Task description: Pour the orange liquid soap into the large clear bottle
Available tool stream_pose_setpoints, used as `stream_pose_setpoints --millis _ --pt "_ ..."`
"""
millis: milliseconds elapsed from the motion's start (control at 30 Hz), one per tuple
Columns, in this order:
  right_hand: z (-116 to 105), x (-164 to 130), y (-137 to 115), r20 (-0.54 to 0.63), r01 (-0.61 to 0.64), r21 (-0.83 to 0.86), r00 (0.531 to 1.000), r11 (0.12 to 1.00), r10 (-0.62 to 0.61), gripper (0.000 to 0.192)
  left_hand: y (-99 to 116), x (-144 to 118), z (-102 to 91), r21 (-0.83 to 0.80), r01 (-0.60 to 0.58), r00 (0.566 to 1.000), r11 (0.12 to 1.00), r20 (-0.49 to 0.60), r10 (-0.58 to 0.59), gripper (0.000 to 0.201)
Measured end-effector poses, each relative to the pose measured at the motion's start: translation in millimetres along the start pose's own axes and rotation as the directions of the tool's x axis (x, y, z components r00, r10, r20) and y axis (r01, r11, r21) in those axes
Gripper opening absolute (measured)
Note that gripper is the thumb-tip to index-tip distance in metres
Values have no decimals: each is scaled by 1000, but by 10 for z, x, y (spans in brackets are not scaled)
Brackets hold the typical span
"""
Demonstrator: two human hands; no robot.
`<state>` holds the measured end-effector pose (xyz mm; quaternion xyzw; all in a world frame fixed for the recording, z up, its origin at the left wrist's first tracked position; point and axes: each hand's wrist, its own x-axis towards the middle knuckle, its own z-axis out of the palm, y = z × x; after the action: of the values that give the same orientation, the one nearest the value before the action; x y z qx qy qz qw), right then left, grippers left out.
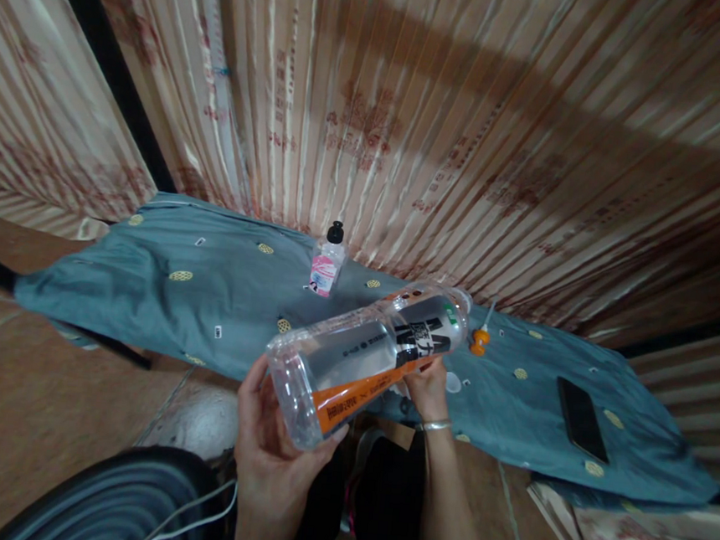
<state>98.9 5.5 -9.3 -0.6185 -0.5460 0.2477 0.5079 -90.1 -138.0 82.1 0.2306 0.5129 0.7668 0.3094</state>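
A large clear plastic bottle (365,354) with an orange, silver and black label is held tilted above the cloth, its flat base toward the lower left. My left hand (277,456) is closed around the base end, thumb on the near side. Under the other end, my right hand (428,389) grips the bottle from below; its fingers are partly hidden. Right of the bottle, an orange pump top (480,340) with a thin tube lies on the cloth. A small round white piece (453,383) shows beside my right hand; what it is I cannot tell.
A green patterned cloth (238,293) covers the narrow surface. On it stand a small clear bottle with a black cap (328,260) and, at the right, a black phone (581,418). Pleated curtains (411,123) hang behind. A ribbed black round object (118,505) and white cable (193,512) are lower left.
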Motion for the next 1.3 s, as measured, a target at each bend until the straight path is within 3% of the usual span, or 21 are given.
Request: stream_pose_setpoints --millis 167,333,600,1300 --pt "-9 1 -26 17 -6 3 1000 1000 6 45 -14 8 -3 -16 -56 998 998 18 56 86" --pt "-10 5 -43 7 -51 3 999 999 51 47 20 -15 13 -19 1 1000 1000 4 0 87" --pt "1 7 -20 -4 -27 6 1000 1000 27 45 -14 -1 10 -42 -38 999 998 9 38 87" --pt "20 13 80 -12 -36 -7 999 999 36 53 63 -33 61 -51 5 1000 999 10 -5 85"
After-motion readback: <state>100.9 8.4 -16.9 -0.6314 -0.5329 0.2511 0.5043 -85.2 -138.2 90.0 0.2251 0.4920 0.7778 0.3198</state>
